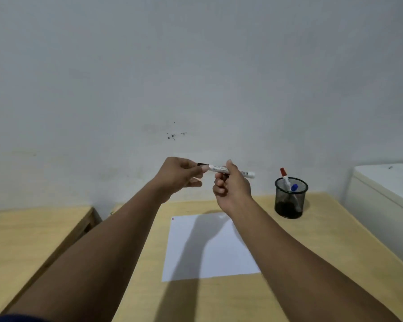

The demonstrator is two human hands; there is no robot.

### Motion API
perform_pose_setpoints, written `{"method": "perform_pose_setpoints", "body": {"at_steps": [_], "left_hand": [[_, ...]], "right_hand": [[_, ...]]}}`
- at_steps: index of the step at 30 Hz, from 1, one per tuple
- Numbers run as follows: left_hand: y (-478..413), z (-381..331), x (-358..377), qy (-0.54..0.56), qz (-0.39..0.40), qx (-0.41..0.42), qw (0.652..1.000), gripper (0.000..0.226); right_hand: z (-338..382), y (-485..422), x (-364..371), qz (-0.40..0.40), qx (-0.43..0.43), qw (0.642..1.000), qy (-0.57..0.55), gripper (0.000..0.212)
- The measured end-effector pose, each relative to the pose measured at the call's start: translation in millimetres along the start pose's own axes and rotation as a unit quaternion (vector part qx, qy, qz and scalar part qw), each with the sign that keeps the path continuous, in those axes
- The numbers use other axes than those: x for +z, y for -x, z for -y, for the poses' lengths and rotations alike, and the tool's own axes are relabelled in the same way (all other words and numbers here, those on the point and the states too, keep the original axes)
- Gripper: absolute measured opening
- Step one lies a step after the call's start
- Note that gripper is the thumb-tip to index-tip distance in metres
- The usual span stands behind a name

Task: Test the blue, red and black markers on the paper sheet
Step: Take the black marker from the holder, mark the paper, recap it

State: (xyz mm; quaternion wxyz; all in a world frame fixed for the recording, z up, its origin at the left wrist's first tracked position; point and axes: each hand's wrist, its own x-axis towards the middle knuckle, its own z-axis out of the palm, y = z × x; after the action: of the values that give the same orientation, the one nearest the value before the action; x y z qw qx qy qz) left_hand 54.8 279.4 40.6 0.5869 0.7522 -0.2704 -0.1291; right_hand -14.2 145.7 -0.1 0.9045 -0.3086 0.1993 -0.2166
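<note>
- Fingers [193, 169] of the left hand [179, 176] pinch the dark cap end of the black marker [226, 169].
- Right hand [233, 189] grips its white barrel; the marker is held level above the worktop [219, 298].
- Paper sheet [209, 249] lies flat below.
- Red marker [284, 175] and blue marker [294, 189] stand in the mesh cup [289, 205], right of the sheet.

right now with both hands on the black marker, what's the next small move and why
Probably pull the cap off. The left hand pinches the black cap end while the right hand grips the barrel of the black marker, held level above the paper. The red marker and blue marker sit in the cup, and tiny marks show at the paper's top left corner.
</note>
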Motion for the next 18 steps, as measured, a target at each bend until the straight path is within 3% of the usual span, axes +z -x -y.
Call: {"method": "perform_pose_setpoints", "body": {"at_steps": [4, 11, 16, 18], "left_hand": [[23, 31, -28, 0.024, -0.023, -0.025, 0.999, 0.041], [33, 64, -57, -0.040, -0.034, -0.050, 0.997, 0.042], [35, 97, -63, 0.035, -0.086, -0.090, 0.992, 0.047], [38, 119, -66, -0.054, -0.101, -0.065, 0.991, 0.047]], "right_hand": [[-36, 4, 17, 0.016, -0.009, 0.996, 0.083, 0.026], [-77, 5, 28, 0.093, 0.028, 0.983, 0.153, 0.027], [-68, -13, 21, 0.137, 0.021, 0.976, 0.166, 0.019], [-59, -24, 15, 0.135, 0.008, 0.976, 0.173, 0.017]]}}
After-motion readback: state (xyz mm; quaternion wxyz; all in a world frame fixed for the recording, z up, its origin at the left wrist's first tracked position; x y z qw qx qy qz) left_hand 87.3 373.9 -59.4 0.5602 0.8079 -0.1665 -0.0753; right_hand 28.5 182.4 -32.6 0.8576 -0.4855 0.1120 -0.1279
